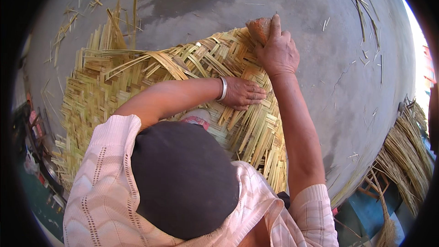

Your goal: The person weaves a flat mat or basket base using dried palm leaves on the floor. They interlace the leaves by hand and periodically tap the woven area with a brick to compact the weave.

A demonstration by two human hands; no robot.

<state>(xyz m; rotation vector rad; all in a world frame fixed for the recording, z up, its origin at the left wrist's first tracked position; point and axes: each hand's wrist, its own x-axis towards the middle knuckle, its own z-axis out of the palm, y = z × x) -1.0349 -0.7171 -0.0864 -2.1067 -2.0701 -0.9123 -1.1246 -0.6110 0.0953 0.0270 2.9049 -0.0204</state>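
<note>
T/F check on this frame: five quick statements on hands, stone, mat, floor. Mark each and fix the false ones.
1. The right hand grips a brownish stone at the mat's far edge. True.
2. The left hand lies flat on the woven mat. True.
3. The left wrist is bare. False: it wears a silver bangle.
4. The mat lies on green grass. False: it lies on a grey concrete floor.
5. Both hands hold the stone. False: only the right hand does; the left hand is apart from it, on the weave.
</note>
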